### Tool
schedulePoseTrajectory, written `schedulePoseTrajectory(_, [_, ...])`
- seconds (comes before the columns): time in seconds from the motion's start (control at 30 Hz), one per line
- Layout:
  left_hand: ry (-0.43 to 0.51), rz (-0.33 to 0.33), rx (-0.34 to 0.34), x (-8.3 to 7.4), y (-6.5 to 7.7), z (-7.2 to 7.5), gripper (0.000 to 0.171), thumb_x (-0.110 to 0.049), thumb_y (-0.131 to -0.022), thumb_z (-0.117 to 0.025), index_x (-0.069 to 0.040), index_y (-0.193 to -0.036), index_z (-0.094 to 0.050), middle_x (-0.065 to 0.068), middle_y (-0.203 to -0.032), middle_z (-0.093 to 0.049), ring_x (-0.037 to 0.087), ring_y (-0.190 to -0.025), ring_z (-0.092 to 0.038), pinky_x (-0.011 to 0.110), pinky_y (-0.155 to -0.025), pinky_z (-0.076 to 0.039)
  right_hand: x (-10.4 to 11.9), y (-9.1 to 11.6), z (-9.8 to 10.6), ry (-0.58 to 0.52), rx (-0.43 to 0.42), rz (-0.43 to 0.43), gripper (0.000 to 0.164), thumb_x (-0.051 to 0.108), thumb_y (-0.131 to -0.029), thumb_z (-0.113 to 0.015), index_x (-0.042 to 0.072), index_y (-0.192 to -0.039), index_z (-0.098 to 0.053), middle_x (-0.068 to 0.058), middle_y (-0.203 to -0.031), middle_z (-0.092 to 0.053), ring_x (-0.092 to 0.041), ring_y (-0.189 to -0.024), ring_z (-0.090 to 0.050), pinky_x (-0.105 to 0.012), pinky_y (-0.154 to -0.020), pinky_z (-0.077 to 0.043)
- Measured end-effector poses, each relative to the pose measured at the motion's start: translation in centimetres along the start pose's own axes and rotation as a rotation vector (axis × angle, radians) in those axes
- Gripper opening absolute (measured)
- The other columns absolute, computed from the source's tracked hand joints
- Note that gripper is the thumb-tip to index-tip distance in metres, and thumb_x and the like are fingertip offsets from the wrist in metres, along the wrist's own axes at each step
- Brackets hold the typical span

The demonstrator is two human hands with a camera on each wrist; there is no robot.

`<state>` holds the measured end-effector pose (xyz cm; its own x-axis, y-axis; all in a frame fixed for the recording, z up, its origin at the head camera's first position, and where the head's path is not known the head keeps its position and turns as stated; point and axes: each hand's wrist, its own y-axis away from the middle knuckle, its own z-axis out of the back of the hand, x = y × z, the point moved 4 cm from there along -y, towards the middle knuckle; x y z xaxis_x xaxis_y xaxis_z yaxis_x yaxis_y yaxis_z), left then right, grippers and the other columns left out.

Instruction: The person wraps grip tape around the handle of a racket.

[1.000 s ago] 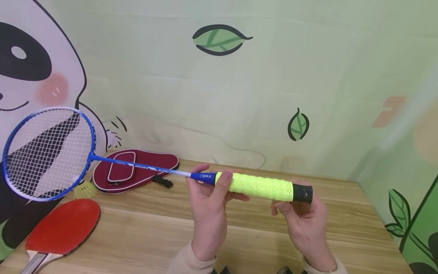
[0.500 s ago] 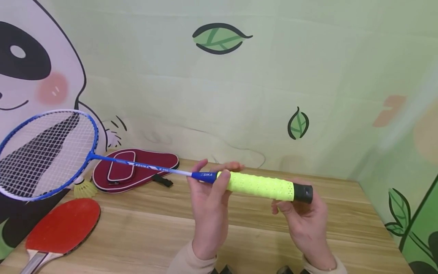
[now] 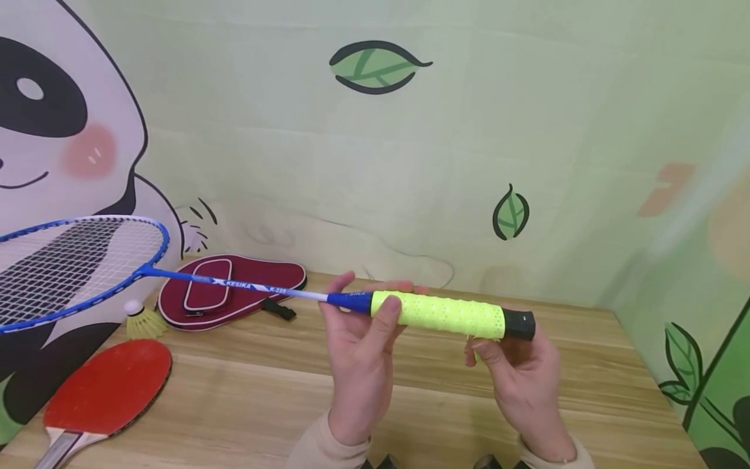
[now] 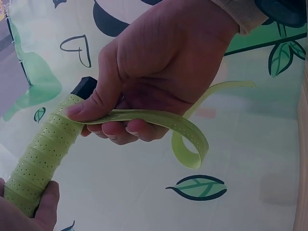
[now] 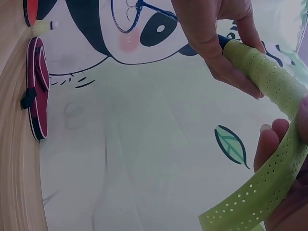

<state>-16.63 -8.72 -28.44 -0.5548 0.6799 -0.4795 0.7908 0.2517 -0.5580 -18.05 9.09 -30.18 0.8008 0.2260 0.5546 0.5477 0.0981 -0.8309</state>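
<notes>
A blue and white badminton racket (image 3: 202,279) is held up above the table, its head to the left and partly out of the head view. Neon yellow perforated grip tape (image 3: 445,316) winds in overlapping turns round its handle, up to the black butt end (image 3: 519,324). My left hand (image 3: 360,371) holds the handle beside the blue cone, thumb in front. At the butt end, my right hand (image 3: 524,384) pinches the tape between thumb and fingers. The loose tape tail (image 4: 190,127) curls away past that hand in the left wrist view; the head view hides it.
A maroon paddle case (image 3: 263,277) lies at the back of the wooden table (image 3: 246,404). Nearer, at left, are a yellow shuttlecock (image 3: 145,324) and a red table tennis paddle (image 3: 111,381). A printed cloth backdrop (image 3: 281,130) rises behind the table.
The racket has rolled about its long axis, so its head now looks flatter and extends past the left edge. My left fingers have shifted round the handle; my right hand has barely moved.
</notes>
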Motion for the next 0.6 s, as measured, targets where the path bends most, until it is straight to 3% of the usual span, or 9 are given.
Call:
schedulePoseTrajectory(0.5, [-0.052,0.012,-0.033,0.21,0.10,0.21,0.040,0.003,-0.097,-0.053,-0.011,-0.123,-0.026,0.013,-0.099,-0.068,0.031,-0.090,-0.070,0.042,-0.081,-0.057,0.32,-0.30,-0.01,0.012,0.004,0.049,0.014,-0.006,-0.088,-0.065,-0.011,-0.089,-0.052,-0.016,-0.082,-0.058,-0.017,-0.063,-0.059,-0.025,-0.052,-0.051])
schedulePoseTrajectory(0.6, [-0.050,0.008,-0.041,0.16,0.08,0.28,0.039,0.004,-0.097,-0.053,-0.010,-0.122,-0.027,0.014,-0.099,-0.067,0.031,-0.089,-0.070,0.039,-0.079,-0.058,0.33,-0.30,-0.05,0.014,0.002,0.050,0.014,-0.008,-0.087,-0.064,-0.013,-0.092,-0.053,-0.014,-0.083,-0.060,-0.017,-0.064,-0.059,-0.025,-0.053,-0.052])
